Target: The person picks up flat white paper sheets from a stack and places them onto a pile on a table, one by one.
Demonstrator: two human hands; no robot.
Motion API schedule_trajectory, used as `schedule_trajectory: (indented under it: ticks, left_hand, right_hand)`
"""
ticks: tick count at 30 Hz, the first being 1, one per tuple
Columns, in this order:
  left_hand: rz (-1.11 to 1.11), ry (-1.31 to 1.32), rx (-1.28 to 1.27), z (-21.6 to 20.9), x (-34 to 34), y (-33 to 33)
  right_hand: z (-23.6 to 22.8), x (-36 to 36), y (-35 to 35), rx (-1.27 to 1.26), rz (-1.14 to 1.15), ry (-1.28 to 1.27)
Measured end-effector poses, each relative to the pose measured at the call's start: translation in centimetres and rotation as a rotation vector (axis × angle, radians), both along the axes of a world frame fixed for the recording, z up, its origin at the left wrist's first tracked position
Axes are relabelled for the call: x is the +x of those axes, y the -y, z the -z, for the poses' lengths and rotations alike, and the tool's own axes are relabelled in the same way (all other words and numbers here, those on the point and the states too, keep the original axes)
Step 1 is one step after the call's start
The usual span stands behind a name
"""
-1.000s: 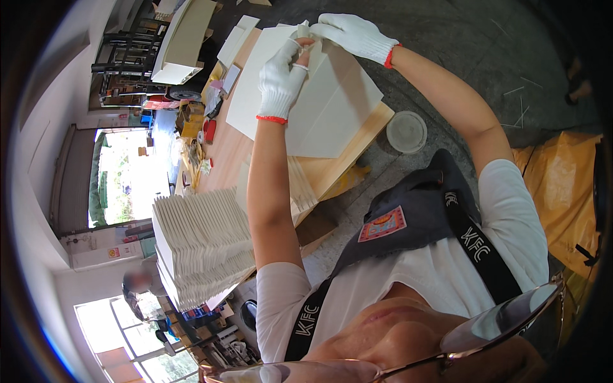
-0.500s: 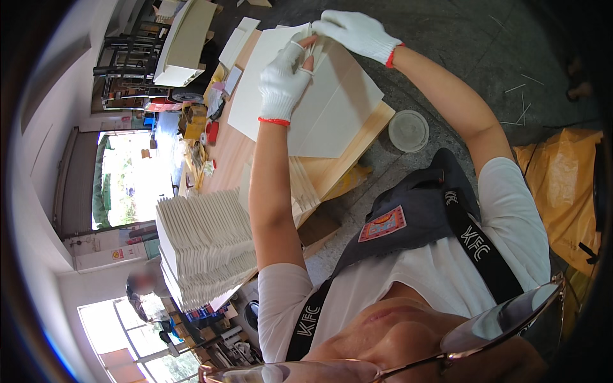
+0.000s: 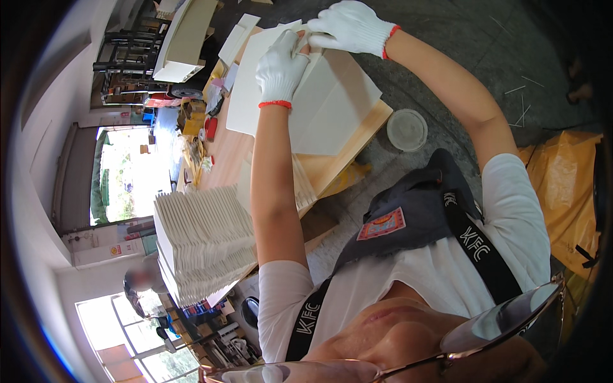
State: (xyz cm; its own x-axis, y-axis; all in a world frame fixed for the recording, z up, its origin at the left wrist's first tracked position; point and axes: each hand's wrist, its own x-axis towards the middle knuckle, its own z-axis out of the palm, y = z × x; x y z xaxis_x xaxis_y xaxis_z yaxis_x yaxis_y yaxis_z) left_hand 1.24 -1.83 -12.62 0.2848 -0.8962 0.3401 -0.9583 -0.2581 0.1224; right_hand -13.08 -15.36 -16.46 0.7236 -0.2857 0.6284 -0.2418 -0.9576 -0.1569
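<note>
A large white cardboard sheet (image 3: 325,115), with a crease line across it, lies at an angle on the wooden table (image 3: 220,153). Both my hands wear white knit gloves with red cuffs. At the sheet's far part, my left hand (image 3: 281,69) is closed round a narrow raised fold, its bare thumb tip and a bare fingertip showing. Just right of it, my right hand (image 3: 350,29) bends its fingers onto the same fold near the far edge. The fingers partly hide the fold.
A tall stack of folded white cardboard (image 3: 204,230) stands left of my left forearm. Packing bits and a red tape roll (image 3: 211,127) lie on the table's left side. A round tub (image 3: 407,130) is on the floor by the table corner; an orange sack (image 3: 565,191) lies right.
Both hands have shifted slightly left, the left one also a little down and the right one slightly up. They stay at the fold, and the sheet lies almost as before.
</note>
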Motion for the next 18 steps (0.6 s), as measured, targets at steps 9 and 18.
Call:
schedule_trajectory:
  ticks: [9, 18]
  left_hand:
    - [0.129, -0.199, -0.037, 0.5, 1.5, -0.7]
    - [0.159, -0.586, -0.066, 0.8, 1.2, -1.2]
  right_hand:
    - [0.9, 1.4, -1.3, 0.613, -0.048, 0.163]
    - [1.5, 1.3, -1.7, 0.636, -0.01, 0.162]
